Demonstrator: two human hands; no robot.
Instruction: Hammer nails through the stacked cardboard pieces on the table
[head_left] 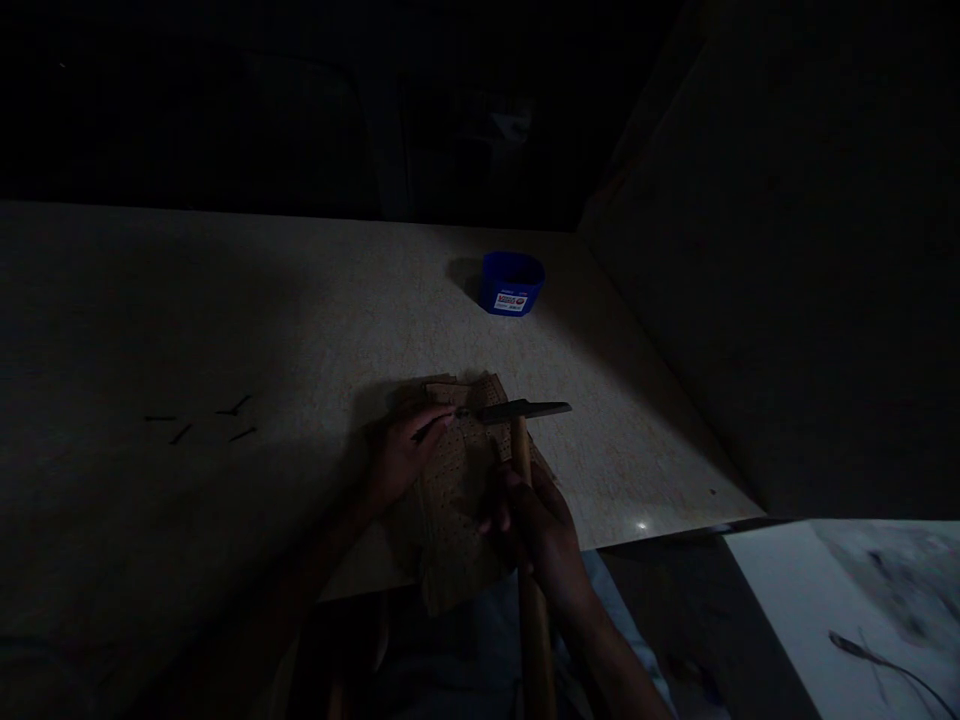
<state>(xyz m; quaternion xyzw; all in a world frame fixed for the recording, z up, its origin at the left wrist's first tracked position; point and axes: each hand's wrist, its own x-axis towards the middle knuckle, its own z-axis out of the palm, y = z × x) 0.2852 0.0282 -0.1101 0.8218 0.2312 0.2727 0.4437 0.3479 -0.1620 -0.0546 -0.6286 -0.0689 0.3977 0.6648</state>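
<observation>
My right hand [551,530] is wrapped round the wooden handle of a hammer [521,450]. The dark metal head lies level over the brown pieces, its left end close to my left fingertips. Fingers of my left hand [405,450] are closed in a pinch on a thin dark piece [431,428], too dim to tell its kind. Under both hands is a stack of brown sheets [454,500] dotted with small holes, with ragged edges, reaching over the table's front edge. Whether the hammer head touches the sheets I cannot tell.
Several thin dark pieces [180,432] like nails lie on the pale table [337,310] at left. A blue tub [510,285] with a white label stands farther back. A dark panel [787,300] rises along the right side. A cable [862,652] lies at lower right.
</observation>
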